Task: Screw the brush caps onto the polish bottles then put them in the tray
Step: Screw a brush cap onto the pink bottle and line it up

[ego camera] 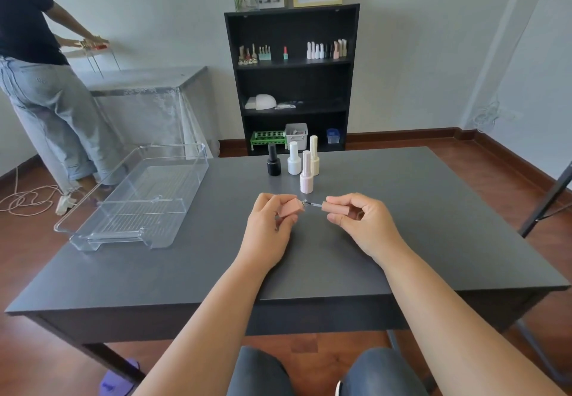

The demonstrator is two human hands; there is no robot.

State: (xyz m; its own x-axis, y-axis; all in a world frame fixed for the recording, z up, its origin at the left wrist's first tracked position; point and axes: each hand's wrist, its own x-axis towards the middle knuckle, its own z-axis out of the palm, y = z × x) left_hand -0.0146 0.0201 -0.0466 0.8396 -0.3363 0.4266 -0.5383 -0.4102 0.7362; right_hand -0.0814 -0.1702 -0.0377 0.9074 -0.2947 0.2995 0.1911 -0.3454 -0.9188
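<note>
**Cap and bottle held apart over the table**

Fingers (286, 220) of the left hand (272, 225) are curling round the pink bottle (290, 210), gripping it tilted with its neck pointing right. Just beside that neck, the brush (312, 205) is reaching in from the pink cap (335, 206), and whether its tip is inside the neck cannot be told. The right hand (362, 222) is pinching that cap between thumb and fingers. Both hands are hovering above the grey table (433, 225), near its middle.

Far left on the table, the clear tray (182, 203) is sitting with nothing in it. Behind the hands, four capped bottles are standing upright close together: a black bottle (273, 161), a white bottle (294, 159), a pale pink bottle (306, 173) nearest the hands, and a cream bottle (314, 155) just behind it. Beyond the table, a black shelf (292, 64) is holding more bottles, and a person (40, 70) is standing at the far left.
</note>
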